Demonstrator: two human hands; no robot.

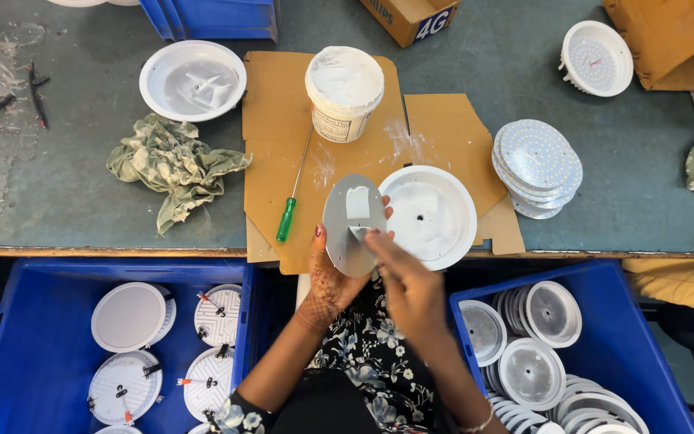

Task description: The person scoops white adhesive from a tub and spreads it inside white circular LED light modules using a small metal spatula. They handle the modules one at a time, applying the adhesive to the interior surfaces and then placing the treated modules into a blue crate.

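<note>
- Nearest the camera, at the bottom middle, both forearms rise out of a flower-print garment, with a blue crate on either side below the table's near edge.
- The left hand (332,277) is raised palm-up over the near edge of the table; its fingers are curled round the lower rim of a round grey metal disc (353,225), thumb on the left side, so the hand has a firm hold of it.
- The disc stands tilted, face toward the camera, its longer visible axis running near to far; a smear of white paste (357,202) covers its upper middle.
- The right hand (407,277) comes in from the near right and lies just to the right of the disc. Its fingers are pinched together at the disc's face, touching the lower edge of the paste patch; whether they grip a small spreader I cannot tell.
- The right hand is the one on the paste; the left only carries the disc.
- Just right of the disc, on a brown cardboard sheet (283,104), lies a white round lamp housing (435,217), open side up.
- Farther off stands a white paste tub (344,92); a green-handled screwdriver (292,197) lies left of the disc.
- A stack of LED discs (537,167) sits well to the right; a crumpled rag (174,165) lies to the left.
</note>
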